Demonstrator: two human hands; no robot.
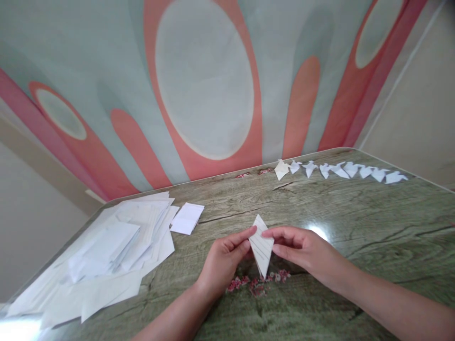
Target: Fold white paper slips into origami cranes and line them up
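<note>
We work over a wood-grain table (355, 213), our forearms entering from its near side. Nearest the lower tip of the workpiece, we see a printed blossom spray (256, 285) on the tabletop. The workpiece, a folded paper diamond (262, 247) with printed lines on its face, stands tilted between our two hands, its long axis running away from us. At its left corner, our left hand (222, 260) clamps the paper between thumb and index finger. At its right corner, our right hand (309, 248) grips it likewise, index fingertip on the printed face and thumb at the edge. To the left, we have a loose, overlapping pile of paper sheets (156, 255), some folded. Just beside its far right portion lies a small folded white packet (187, 219). Toward the far edge, right of center, we find a cream folded piece (281, 170), followed rightward by a row of white folded figures (350, 169). Beyond the table, we face a backdrop (206, 80) with coral shapes and pale ovals.
</note>
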